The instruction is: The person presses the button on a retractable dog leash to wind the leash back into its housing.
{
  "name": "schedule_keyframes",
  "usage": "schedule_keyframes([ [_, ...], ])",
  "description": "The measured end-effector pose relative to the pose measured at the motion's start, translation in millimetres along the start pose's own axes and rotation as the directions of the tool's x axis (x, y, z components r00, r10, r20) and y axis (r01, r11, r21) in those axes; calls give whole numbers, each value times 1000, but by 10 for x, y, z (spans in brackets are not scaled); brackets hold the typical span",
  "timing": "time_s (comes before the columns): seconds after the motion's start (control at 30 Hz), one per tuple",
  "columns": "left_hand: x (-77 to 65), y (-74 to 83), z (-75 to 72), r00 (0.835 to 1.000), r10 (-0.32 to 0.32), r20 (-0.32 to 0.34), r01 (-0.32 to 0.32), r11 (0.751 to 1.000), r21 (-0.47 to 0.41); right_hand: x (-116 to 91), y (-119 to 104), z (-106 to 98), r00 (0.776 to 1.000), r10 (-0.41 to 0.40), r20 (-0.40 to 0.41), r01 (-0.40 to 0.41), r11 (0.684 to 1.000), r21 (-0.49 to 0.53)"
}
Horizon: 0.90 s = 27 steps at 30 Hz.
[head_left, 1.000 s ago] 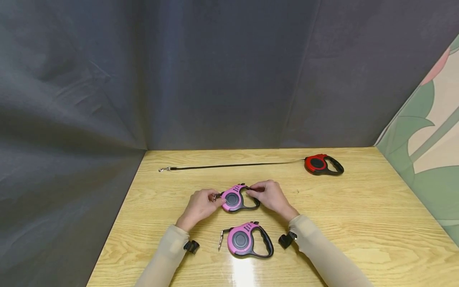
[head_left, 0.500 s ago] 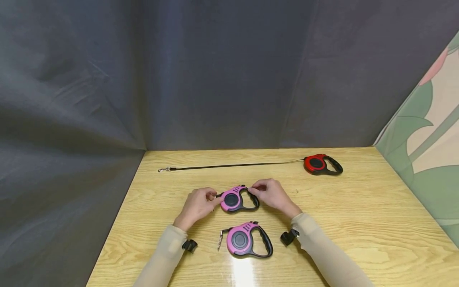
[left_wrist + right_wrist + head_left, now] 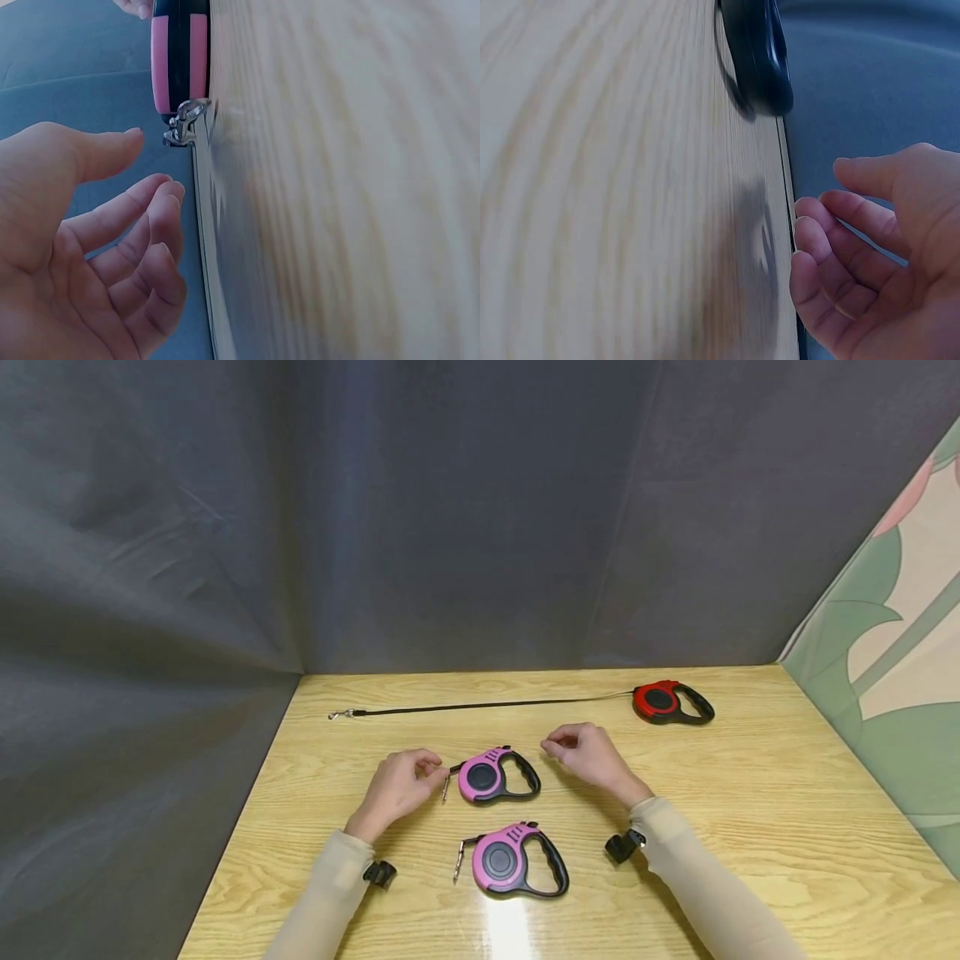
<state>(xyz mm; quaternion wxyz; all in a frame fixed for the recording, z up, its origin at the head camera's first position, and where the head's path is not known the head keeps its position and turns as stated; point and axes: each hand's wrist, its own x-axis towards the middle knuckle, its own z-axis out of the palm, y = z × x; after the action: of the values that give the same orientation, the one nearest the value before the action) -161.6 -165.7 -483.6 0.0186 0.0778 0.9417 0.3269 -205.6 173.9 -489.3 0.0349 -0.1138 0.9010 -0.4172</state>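
A pink and black retractable dog leash (image 3: 481, 777) lies between the two hands, its metal clip hanging at its left end. My left hand (image 3: 397, 787) is just left of that clip; in the left wrist view, a gap shows between the loosely bent fingers (image 3: 166, 217) and the clip (image 3: 184, 124). To the right of the black handle (image 3: 761, 60), my right hand (image 3: 590, 758) hovers apart from it with relaxed fingers and nothing in them. Nearer the front lies a second pink leash (image 3: 499, 860), its clip also at the left.
Toward the back right lies a red retractable leash (image 3: 660, 700). Its black cord (image 3: 465, 706) stretches left across the wooden table (image 3: 750, 827) to a metal clip (image 3: 341, 714). A grey curtain (image 3: 465, 527) stands behind the table, and a floral cloth (image 3: 885, 693) at right.
Both hands have let go of the farther pink leash and drawn apart, the left hand to the left and the right hand to the right. The leash stays on the table.
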Motion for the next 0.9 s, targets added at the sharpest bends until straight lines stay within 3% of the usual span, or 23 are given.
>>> schedule_keyframes([
  [0.9, -70, -284, -249, 999, -39, 6, 38, 996, 84, -72, 342, -410, 997, 39, -73, -43, 997, -59],
])
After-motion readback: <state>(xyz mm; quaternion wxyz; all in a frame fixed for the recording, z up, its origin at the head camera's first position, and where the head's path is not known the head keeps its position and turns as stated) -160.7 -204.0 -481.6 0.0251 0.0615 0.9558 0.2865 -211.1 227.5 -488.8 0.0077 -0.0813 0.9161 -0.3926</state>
